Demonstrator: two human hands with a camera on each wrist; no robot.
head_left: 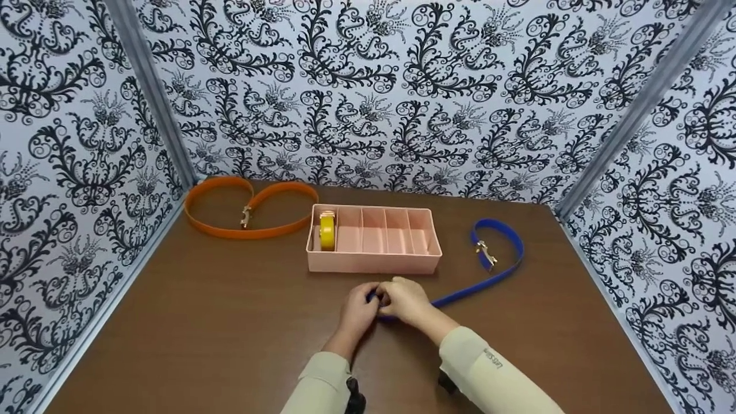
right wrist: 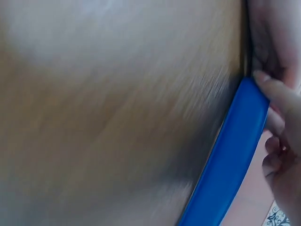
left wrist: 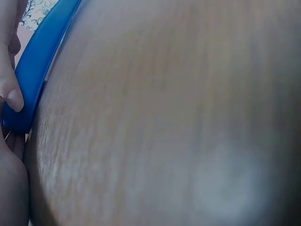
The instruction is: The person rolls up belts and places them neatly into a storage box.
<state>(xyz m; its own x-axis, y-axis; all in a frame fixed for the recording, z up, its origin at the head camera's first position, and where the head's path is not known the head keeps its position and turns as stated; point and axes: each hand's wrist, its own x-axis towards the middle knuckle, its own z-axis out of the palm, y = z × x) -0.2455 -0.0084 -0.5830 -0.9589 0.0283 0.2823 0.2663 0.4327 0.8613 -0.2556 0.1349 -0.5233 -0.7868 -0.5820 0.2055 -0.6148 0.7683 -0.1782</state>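
Note:
A blue strap (head_left: 471, 289) runs from a loose loop with a gold-coloured clip (head_left: 486, 255) on the right to both hands, in front of the pink box. My left hand (head_left: 357, 310) holds the strap's near end, which looks folded or coiled; the fingers hide most of it. Beside it, my right hand (head_left: 407, 300) pinches the same end. In the left wrist view, a thumb presses on the flat blue strap (left wrist: 42, 56). The right wrist view has the strap (right wrist: 230, 155) standing on edge, leading up to the fingertips.
Just beyond the hands stands a pink divided box (head_left: 374, 263). A rolled yellow strap (head_left: 327, 233) sits upright in its leftmost compartment. An orange strap (head_left: 253, 233) with a metal clip lies looped at the back left. Patterned walls enclose the brown table (head_left: 230, 322).

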